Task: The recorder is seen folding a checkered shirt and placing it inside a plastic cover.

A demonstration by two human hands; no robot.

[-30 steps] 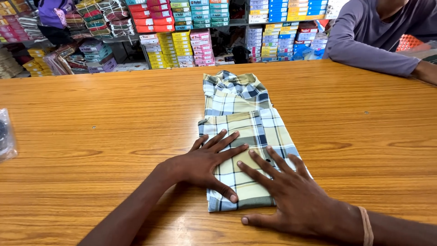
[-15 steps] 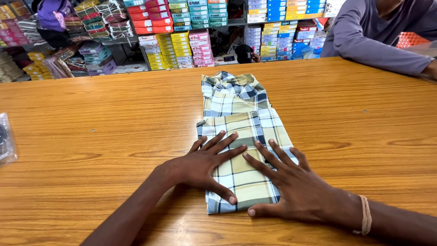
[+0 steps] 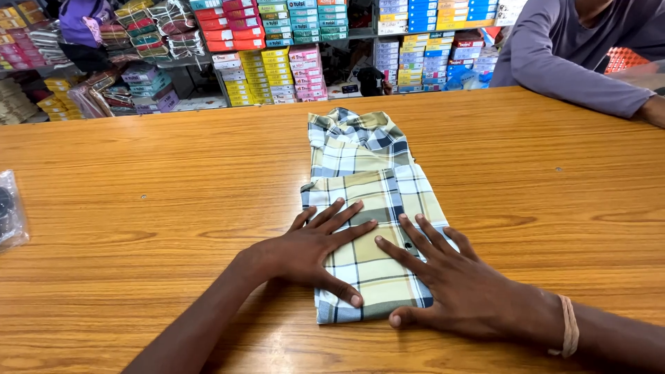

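Left hand (image 3: 305, 251) lies flat, palm down, fingers spread & pointing up-right, pressing the near-left part of the folded plaid shirt (image 3: 370, 208); thumb reaches toward the shirt's near edge. It grips nothing, just rests open on the cloth. Forearm runs down-left, out of frame. Right hand (image 3: 460, 284) also flat & open, fingers fanned up-left over the shirt's near-right part, thumb along the near edge by the bench (image 3: 138, 208); holds nothing, only presses. A pale band (image 3: 569, 325) sits on that wrist. Fingertips of both hands nearly meet mid-shirt.

Shirt: 1, yellow/white/dark check, folded to a narrow strip in the bench's middle, collar end away from the wearer.

Hard to see: near part of the shirt is under both hands; both forearms cut off by the frame. Clear plastic bag (image 3: 10, 208) at far left edge is cut off, contents unclear. Another person's purple sleeve (image 3: 561, 62) leans on the bench's far right corner, hand mostly out of view. Stacked boxes (image 3: 277, 62) beyond the bench: too many to count.
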